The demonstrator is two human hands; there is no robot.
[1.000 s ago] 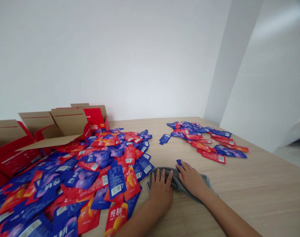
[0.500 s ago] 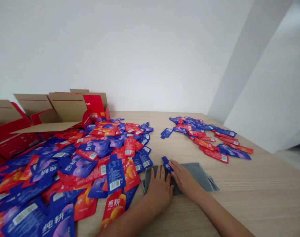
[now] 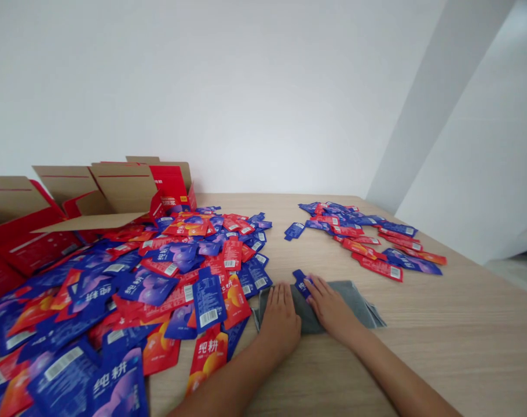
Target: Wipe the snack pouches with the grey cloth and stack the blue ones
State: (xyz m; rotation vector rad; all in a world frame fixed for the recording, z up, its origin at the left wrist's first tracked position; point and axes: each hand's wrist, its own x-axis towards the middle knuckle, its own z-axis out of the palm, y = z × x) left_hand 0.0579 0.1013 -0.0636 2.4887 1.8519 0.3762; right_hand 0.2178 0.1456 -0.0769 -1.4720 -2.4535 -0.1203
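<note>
The step in hand looks like pressing or wiping a single blue pouch (image 3: pixel 302 282) on a folded grey cloth (image 3: pixel 306 320), which lies flat on the wooden surface (image 3: pixel 441 336), well short of its far edge. The pouch rests on the cloth, its narrow neck reaching past the cloth's far side and pointing towards the surface's far edge.

The left hand (image 3: pixel 281 318) lies palm down on the cloth's left part, fingers straight and close together; its grip is closed around nothing and seems only to steady the cloth. The right hand (image 3: pixel 328 304) lies palm down with its fingers across the pouch, covering much of it; whether that grip pinches it I cannot tell.

A big heap of red and blue pouches (image 3: pixel 159 286) spreads over the left side, in front of the open boxes (image 3: pixel 33 243). A looser group of pouches (image 3: pixel 350 220) lies near the far right corner and along the right edge, with one lone blue pouch (image 3: pixel 295 231) between.

As I judge it, the next move calls for light, even pressure from the right fingers, with the left hand pinning the cloth so it does not bunch.
</note>
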